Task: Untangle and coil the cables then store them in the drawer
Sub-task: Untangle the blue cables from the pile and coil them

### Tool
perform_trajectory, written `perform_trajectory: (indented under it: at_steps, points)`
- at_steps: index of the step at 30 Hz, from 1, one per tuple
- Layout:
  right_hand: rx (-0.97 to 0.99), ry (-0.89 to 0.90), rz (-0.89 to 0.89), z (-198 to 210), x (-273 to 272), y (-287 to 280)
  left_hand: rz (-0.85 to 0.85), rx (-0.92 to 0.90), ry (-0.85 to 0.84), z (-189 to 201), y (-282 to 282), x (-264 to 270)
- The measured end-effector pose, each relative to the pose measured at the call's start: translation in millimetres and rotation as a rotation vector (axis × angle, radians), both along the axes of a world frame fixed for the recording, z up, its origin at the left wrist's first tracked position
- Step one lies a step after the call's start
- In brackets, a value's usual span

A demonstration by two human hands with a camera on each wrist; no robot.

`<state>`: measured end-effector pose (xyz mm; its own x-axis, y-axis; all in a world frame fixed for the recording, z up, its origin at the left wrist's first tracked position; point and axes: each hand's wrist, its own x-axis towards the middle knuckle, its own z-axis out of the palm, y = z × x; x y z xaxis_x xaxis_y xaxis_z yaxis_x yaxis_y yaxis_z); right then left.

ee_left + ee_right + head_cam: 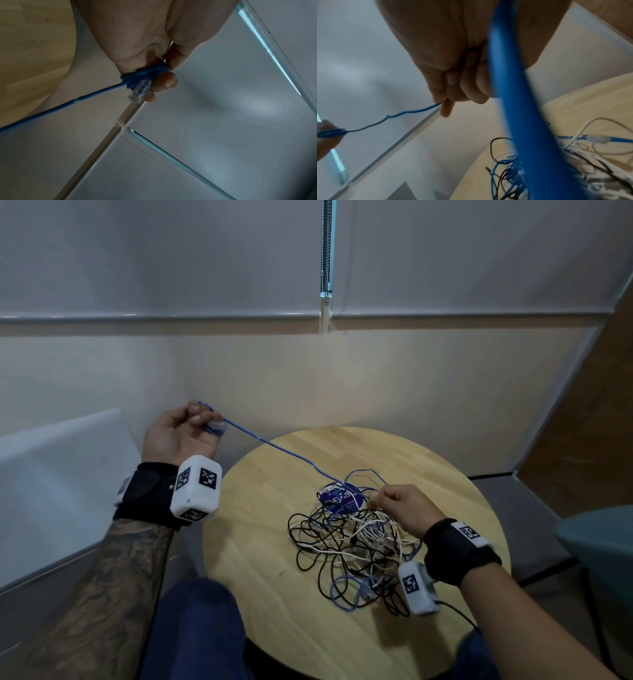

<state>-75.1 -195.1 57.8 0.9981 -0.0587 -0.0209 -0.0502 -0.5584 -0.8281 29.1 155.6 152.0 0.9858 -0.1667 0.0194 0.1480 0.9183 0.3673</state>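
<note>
A tangle of black, white and blue cables point(356, 542) lies on the round wooden table point(267, 570). My left hand point(195, 422) is raised left of the table and grips a few turns of the blue cable point(144, 75) with its clear plug point(139, 90). From there the blue cable point(284, 451) runs taut down to my right hand point(394, 505), which pinches it point(419, 110) over the far side of the tangle. A loop of blue cable point(513, 94) passes close to the right wrist camera.
A purple round disc point(342, 498) lies under the cables at the tangle's far side. A white cabinet top point(61, 474) stands to the left. A teal chair point(603, 539) is at the right. The wall and window blinds are behind the table.
</note>
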Motion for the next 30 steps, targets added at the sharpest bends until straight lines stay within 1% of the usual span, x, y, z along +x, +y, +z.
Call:
perform_trajectory:
  at_steps: [1, 3, 5, 8, 10, 12, 14, 17, 19, 23, 26, 28, 30]
  points:
    - [0.032, -0.025, 0.031, -0.9, -1.6, 2.0, 0.023, -0.037, 0.014, 0.6, 1.3, 2.3]
    - [0.204, -0.06, 0.074, -0.4, -6.7, 6.9, 0.098, -0.063, 0.038, 2.3, 5.3, 6.6]
    - [0.343, -0.058, 0.107, 2.7, -12.5, 11.3, 0.138, -0.064, 0.015, 2.8, 7.5, 8.3]
    - [0.394, -0.043, 0.132, 5.2, -17.5, 19.4, 0.19, -0.024, -0.02, 4.7, 3.0, 6.5]
    - [0.368, -0.015, 0.117, 2.4, -15.8, 22.7, 0.232, 0.017, -0.045, 7.1, -2.8, 4.2]
    - [0.295, 0.011, 0.12, -3.3, -12.9, 25.2, 0.251, 0.057, -0.078, 10.0, -7.5, 2.0]
    - [0.17, 0.008, 0.132, -8.5, -12.5, 29.4, 0.252, 0.091, -0.113, 13.1, -11.6, 1.2]
    - [-0.071, -0.018, 0.181, -9.9, -16.5, 38.0, 0.252, 0.127, -0.165, 21.6, -18.4, -1.6]
    - [-0.145, -0.011, 0.214, -6.9, -20.0, 43.0, 0.248, 0.187, -0.178, 25.8, -24.2, -2.3]
    - [-0.183, -0.01, 0.256, -2.8, -22.4, 43.2, 0.261, 0.289, -0.215, 26.4, -27.2, 3.1]
    - [-0.171, -0.034, 0.293, 3.9, -24.9, 41.8, 0.321, 0.356, -0.242, 20.0, -27.1, 12.9]
    - [-0.176, -0.068, 0.338, 14.8, -29.6, 44.7, 0.382, 0.459, -0.259, 10.8, -29.7, 20.4]
    - [-0.139, -0.123, 0.347, 33.1, -36.3, 48.6, 0.46, 0.648, -0.31, -1.1, -34.3, 25.4]
